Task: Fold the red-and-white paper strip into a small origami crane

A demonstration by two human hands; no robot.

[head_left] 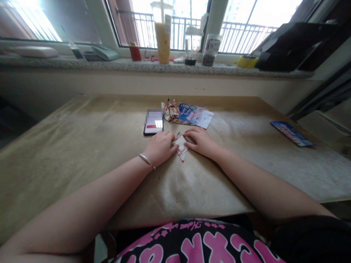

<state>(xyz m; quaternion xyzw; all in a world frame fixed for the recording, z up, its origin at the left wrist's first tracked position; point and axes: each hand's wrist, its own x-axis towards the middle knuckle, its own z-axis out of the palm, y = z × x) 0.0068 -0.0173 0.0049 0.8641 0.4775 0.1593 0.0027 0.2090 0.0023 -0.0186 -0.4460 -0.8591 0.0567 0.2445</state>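
Observation:
A small folded paper (181, 144), white with red and blue printed edges, lies on the table with its red tip toward me. My left hand (161, 146), a silver bangle at its wrist, holds the paper's left side, thumb on top and fingers curled. On the opposite side, the thumb and forefinger of my right hand (201, 141) close in on the paper's right edge. Just beyond my left hand rests a phone (154, 122) with a lit screen. Behind the paper sit a clump of folded paper pieces (170, 109) and a fan of blue printed sheets (196, 114).
A tan cover lies over the table (95, 146). Toward the right is a blue printed packet (292, 133). Along the stone windowsill (109, 64) stand a tall cup of yellow drink (162, 42), a red bottle (135, 52), clear containers (210, 51) and a black bag (287, 47).

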